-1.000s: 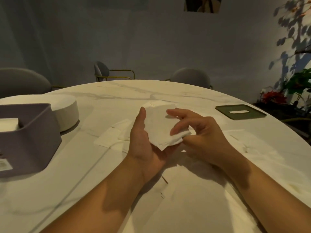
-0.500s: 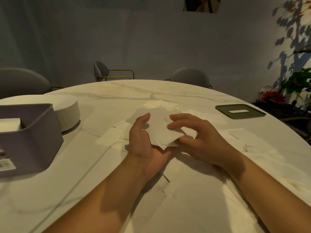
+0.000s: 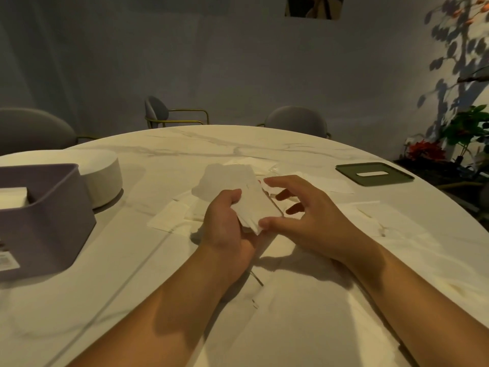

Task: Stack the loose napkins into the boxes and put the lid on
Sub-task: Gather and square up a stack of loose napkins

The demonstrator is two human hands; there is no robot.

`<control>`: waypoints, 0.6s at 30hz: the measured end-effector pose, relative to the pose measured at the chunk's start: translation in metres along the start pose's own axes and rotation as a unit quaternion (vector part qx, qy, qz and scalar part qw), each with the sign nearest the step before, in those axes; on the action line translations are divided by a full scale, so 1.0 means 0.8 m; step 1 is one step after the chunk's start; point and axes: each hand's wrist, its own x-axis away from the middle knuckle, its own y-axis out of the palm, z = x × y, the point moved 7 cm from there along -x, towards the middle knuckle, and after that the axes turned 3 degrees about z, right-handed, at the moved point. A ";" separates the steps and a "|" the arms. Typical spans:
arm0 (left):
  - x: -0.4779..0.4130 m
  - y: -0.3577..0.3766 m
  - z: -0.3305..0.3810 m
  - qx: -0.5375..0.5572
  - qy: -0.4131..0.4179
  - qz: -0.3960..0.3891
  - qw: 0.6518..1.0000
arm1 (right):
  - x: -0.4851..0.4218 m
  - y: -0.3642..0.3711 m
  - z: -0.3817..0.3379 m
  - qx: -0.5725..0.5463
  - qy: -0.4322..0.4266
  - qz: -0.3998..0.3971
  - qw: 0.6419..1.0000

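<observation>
Head view. The purple box (image 3: 45,229) is cut off by the left frame edge, and a label low on its near side is cut too and unreadable. The loose napkins (image 3: 169,218) lie flat on the table (image 3: 185,300), pale on pale marble. Their edges are hard to trace, so there is no count. Some sit beyond the hands, and more faint sheets (image 3: 370,215) lie right of the hands. The fingers of the left hand (image 3: 227,223) are hidden under the paper. A picture on the far wall is cut off at the top.

Both forearms come in from the bottom edge and meet mid-table. The left hand grips a stack of napkins (image 3: 238,186), thumb lying on top and palm under it. The stack tilts up away from the person, its far end fanned and uneven. The right hand (image 3: 309,218) is just beside it with fingers spread and bent, thumb tip touching the stack's near corner. The other fingers hover over the right edge, apart from the paper.

The purple box is open-topped, with a white pile of napkins (image 3: 13,197) inside at its left, below the rim. A round white block (image 3: 103,176) sits right behind the box; cannot tell if they touch. The dark green lid (image 3: 374,174) lies flat at the table's far right with its slot up, well apart from the box. Grey chairs (image 3: 296,120) stand behind the table, and there is a plant (image 3: 465,128) at the far right.
</observation>
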 end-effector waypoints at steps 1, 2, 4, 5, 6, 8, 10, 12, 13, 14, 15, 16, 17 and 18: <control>-0.001 0.000 0.000 -0.016 0.008 -0.007 1.000 | 0.000 0.003 -0.001 0.019 0.000 -0.003 1.000; -0.001 0.001 -0.001 -0.032 0.015 -0.015 0.999 | 0.000 0.003 -0.002 0.029 -0.001 0.000 1.000; -0.001 0.001 -0.001 -0.044 0.018 -0.021 0.999 | 0.001 0.002 -0.002 0.031 0.001 0.003 1.000; -0.002 0.001 -0.001 -0.042 0.016 -0.020 0.999 | 0.001 0.000 -0.001 0.027 0.000 0.009 1.000; -0.002 0.001 -0.001 -0.035 0.010 -0.021 0.999 | 0.002 -0.001 0.000 0.016 -0.003 0.018 1.000; -0.001 0.002 -0.001 -0.013 -0.003 -0.024 1.000 | 0.002 -0.007 0.001 -0.030 -0.008 0.047 0.998; -0.002 0.001 0.001 0.004 0.003 -0.014 1.000 | 0.002 -0.011 0.002 -0.091 0.002 0.071 0.993; -0.003 0.000 0.004 0.015 0.018 -0.007 1.000 | 0.002 -0.015 0.006 -0.149 0.028 0.087 0.985; -0.004 -0.001 0.004 0.018 0.025 -0.003 1.000 | 0.004 -0.017 0.009 -0.173 0.046 0.091 0.980; -0.003 0.000 0.005 0.021 0.029 0.001 0.999 | 0.005 -0.017 0.012 -0.193 0.064 0.090 0.975; -0.003 -0.001 0.005 0.024 0.030 0.005 0.999 | 0.006 -0.016 0.015 -0.204 0.080 0.085 0.972; -0.003 0.000 0.004 0.025 0.030 0.008 0.999 | 0.006 -0.014 0.019 -0.203 0.090 0.081 0.972; -0.003 0.000 0.003 0.024 0.032 0.011 0.999 | 0.006 -0.013 0.022 -0.193 0.098 0.081 0.973; -0.002 0.000 0.002 0.021 0.032 0.012 0.999 | 0.005 -0.013 0.026 -0.184 0.103 0.085 0.974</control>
